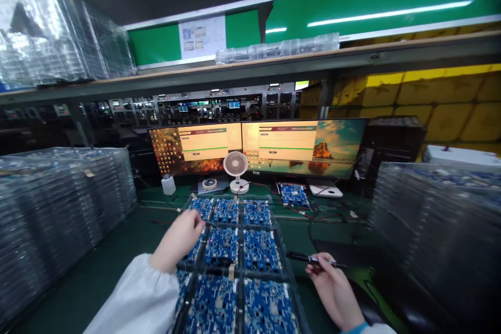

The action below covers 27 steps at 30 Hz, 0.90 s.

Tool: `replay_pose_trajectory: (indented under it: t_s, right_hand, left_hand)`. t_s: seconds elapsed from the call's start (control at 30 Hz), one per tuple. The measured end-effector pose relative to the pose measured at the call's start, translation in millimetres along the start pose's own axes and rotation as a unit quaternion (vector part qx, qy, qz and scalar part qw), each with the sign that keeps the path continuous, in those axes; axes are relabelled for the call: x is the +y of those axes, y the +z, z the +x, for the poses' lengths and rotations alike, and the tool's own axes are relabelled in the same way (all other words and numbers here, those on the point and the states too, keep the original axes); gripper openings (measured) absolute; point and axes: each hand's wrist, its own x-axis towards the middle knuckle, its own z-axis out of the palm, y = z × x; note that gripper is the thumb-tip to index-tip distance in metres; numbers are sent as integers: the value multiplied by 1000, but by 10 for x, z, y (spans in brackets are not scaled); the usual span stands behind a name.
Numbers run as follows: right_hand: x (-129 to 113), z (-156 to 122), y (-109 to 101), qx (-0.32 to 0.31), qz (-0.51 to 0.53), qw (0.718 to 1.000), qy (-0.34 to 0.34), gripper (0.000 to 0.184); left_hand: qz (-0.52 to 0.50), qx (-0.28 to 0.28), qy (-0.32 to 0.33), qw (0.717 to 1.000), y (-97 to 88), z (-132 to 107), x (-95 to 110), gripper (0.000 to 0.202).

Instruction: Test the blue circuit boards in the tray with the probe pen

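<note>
— Left hand (180, 237), where is it?

— Over the left column of a clear tray (288, 266) that lies mid-worktop (117, 255), toward the front edge. Its fingers curl down onto a blue circuit board (194, 254) in the middle row. I cannot tell whether they pinch anything. A thin dark lead (214, 225) runs off beside the fingertips.

— And the right hand (332, 284)?

— Just off the tray's right edge, closed round a black pen (313, 259) held roughly level.

— How does the circuit board look?

— Blue, rectangular, crowded with small parts, lying flat in its own pocket. Its neighbours match it, three across.

— How would it handle?

— Light and stiff, I judge, but fragile: the parts and solder would not like pressure. Better to take it by two opposite bare edges and lift it straight out of the pocket. The tray looks thin and likely to flex.

— What stands around?

— Two monitors (258, 148) along the back edge, with a small white fan (236, 167) in front of them. Stacks of clear trays (58, 203) rise at the left and right edges.
</note>
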Motion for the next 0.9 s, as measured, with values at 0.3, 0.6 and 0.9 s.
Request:
replay_pose_trajectory:
  t_s: [0.3, 0.6, 0.9]
  right_hand:
    - [15, 26, 9, 6, -22, 1000, 18, 38]
    - [15, 28, 22, -20, -41, 999, 18, 35]
    - [-19, 46, 50, -30, -52, 998, 20, 34]
  left_hand:
    - [26, -71, -146, 986, 1188, 349, -426, 29]
    - [46, -30, -178, 983, 1386, 540, -498, 33]
    - [70, -32, -186, 980, 1323, 612, -442, 28]
